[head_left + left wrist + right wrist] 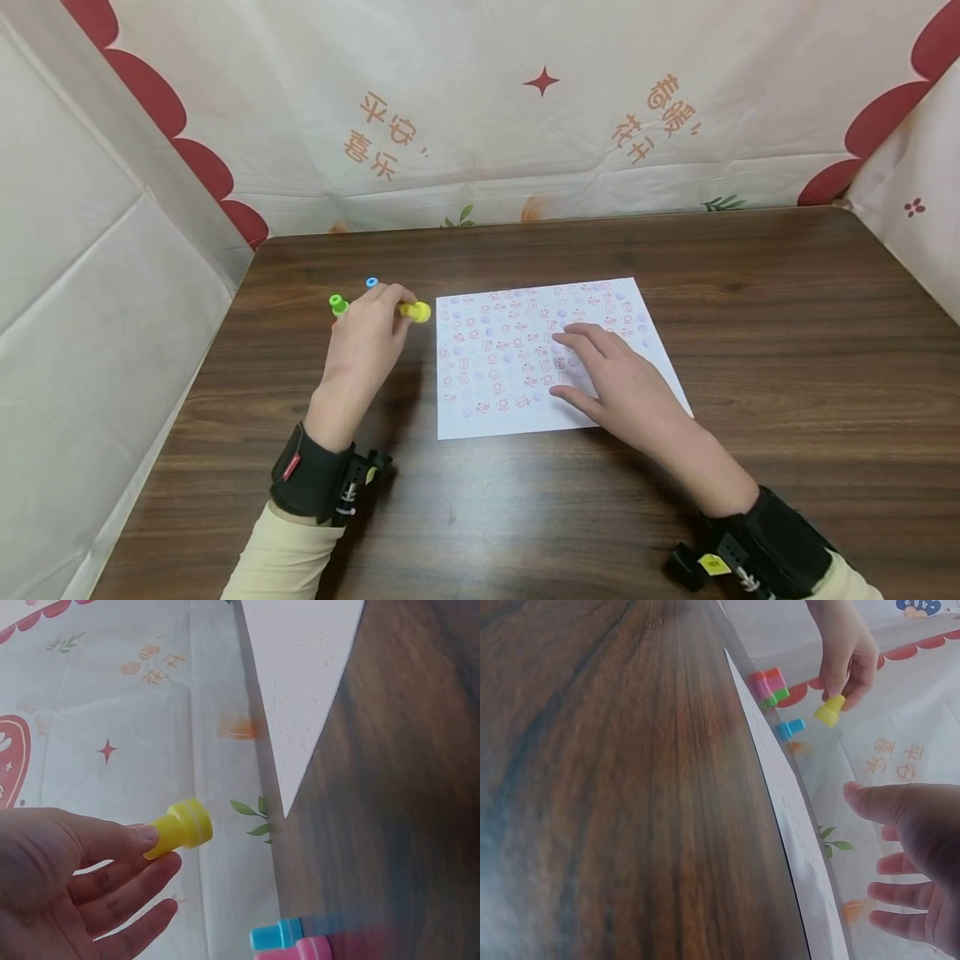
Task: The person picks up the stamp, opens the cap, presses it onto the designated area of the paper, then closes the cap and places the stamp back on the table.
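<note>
My left hand (365, 337) pinches a small yellow stamp (417, 312) between thumb and fingertips, just left of the paper. Its wide end points toward the sheet, and in the left wrist view the yellow stamp (191, 823) tilts slightly upward. A white sheet of paper (487, 425), covered in rows of small red and purple stamped prints, lies on the table. Over its right half hovers my right hand (626, 387), fingers spread and relaxed, holding nothing. Behind the left hand are a blue stamp (372, 282) and a green stamp (338, 305), partly hidden in the head view.
A pink stamp (304, 949) stands near the blue one, and a red stamp (763, 674) shows beside it in the right wrist view. The brown wooden table (787, 333) ends at a patterned white cloth (480, 100) behind and a white panel on the left.
</note>
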A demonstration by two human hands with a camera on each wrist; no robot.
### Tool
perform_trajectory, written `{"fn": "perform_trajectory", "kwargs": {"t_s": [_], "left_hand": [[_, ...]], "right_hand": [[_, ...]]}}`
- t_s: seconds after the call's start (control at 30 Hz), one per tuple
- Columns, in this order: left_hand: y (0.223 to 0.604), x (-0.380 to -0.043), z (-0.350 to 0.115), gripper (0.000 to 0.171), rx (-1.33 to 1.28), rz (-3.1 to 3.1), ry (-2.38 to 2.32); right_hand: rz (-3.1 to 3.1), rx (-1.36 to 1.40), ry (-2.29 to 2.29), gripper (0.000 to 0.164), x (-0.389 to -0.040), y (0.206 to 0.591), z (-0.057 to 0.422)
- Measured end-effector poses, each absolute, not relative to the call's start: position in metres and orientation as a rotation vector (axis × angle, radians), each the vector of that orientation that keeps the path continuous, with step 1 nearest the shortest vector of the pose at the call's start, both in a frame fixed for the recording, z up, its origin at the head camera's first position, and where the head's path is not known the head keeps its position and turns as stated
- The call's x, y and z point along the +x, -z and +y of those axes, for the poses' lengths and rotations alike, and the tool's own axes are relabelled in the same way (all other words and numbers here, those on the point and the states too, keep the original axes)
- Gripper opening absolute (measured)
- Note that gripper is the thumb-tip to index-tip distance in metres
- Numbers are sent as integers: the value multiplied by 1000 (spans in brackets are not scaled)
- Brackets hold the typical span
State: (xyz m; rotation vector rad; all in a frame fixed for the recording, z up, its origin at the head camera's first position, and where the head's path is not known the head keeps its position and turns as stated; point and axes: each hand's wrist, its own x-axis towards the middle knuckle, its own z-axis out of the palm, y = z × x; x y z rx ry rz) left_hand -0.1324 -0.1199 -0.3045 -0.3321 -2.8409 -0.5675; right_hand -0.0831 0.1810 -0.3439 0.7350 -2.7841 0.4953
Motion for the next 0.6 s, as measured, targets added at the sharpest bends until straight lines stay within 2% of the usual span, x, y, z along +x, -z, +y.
{"fn": "perform_trajectory", "kwargs": {"t_s": [0.6], "left_hand": [[295, -123, -104, 25, -394, -2808, 1142]], "right_hand": [[-2725, 748, -551, 55, -83, 336, 169]]}}
